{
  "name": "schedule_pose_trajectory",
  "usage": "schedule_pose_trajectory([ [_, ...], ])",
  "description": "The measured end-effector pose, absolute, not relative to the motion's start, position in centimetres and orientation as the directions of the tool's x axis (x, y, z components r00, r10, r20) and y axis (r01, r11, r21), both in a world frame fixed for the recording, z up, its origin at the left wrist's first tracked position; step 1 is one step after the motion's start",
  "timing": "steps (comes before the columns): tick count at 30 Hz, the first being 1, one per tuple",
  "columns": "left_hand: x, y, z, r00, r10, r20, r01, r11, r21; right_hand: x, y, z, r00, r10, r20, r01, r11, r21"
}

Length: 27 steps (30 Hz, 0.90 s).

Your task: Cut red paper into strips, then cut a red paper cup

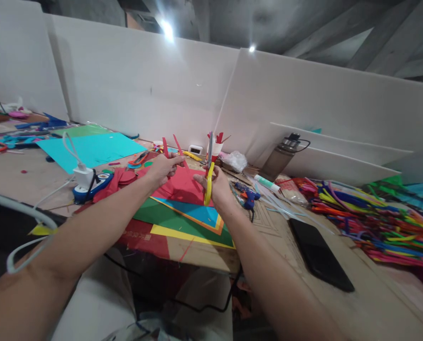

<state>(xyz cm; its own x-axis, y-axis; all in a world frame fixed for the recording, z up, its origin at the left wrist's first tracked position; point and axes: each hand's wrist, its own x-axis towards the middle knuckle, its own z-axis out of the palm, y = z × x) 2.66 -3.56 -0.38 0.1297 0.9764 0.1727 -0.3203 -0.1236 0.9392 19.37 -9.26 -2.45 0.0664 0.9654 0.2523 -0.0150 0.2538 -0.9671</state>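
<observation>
Narrow red paper strips (180, 148) stick up from my left hand (165, 168), whose fingers are closed on them. In my right hand (219, 187) is a pair of scissors with yellow handles (209, 184), its blades pointing up and away from me. The scissors are apart from the strips. Beneath both hands lies red paper (186, 187), on top of blue, orange, green and yellow sheets (197, 234).
A glue gun (248, 195), a glue stick tube (267, 183) and a black phone (319, 253) lie to the right, before many pipe cleaners (382, 218). A bottle (280, 154) leans at the back. A power strip (90, 187) with a white plug sits left, near a cyan sheet (90, 148).
</observation>
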Motion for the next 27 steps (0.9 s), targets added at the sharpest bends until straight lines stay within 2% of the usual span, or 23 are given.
schedule_pose_trajectory([
  [3, 2.9, -3.9, -0.5, 0.12, 0.975, 0.186, -0.253, -0.151, 0.956, 19.1, -9.4, -2.2, 0.059, 0.954, 0.294, 0.013, 0.294, -0.956],
  [6, 3.2, -3.9, -0.7, 0.114, 0.975, 0.192, -0.199, -0.167, 0.966, 19.0, -9.0, -2.8, 0.07, 0.935, 0.346, 0.109, 0.338, -0.935],
  [11, 3.7, -4.2, -0.8, 0.149, 0.982, 0.12, -0.188, -0.091, 0.978, 18.9, -8.5, -3.5, 0.122, 0.912, 0.392, 0.304, 0.341, -0.889],
  [15, 3.9, -4.5, -0.8, 0.174, 0.982, 0.071, -0.21, -0.033, 0.977, 19.0, -8.5, -3.4, 0.138, 0.912, 0.386, 0.351, 0.319, -0.88],
  [18, 3.9, -4.5, -0.7, 0.187, 0.981, 0.057, -0.228, -0.013, 0.974, 19.0, -8.5, -3.3, 0.139, 0.927, 0.35, 0.268, 0.305, -0.914],
  [21, 3.8, -4.3, -0.6, 0.218, 0.976, 0.016, -0.266, 0.043, 0.963, 19.0, -8.6, -3.4, 0.091, 0.957, 0.276, 0.073, 0.27, -0.96],
  [24, 3.6, -4.1, -0.4, 0.321, 0.946, -0.051, -0.336, 0.164, 0.928, 19.0, -8.7, -3.4, 0.033, 0.975, 0.221, -0.117, 0.224, -0.968],
  [27, 3.6, -4.2, -0.4, 0.395, 0.915, -0.083, -0.367, 0.24, 0.899, 19.1, -8.8, -3.4, 0.001, 0.978, 0.207, -0.177, 0.204, -0.963],
])
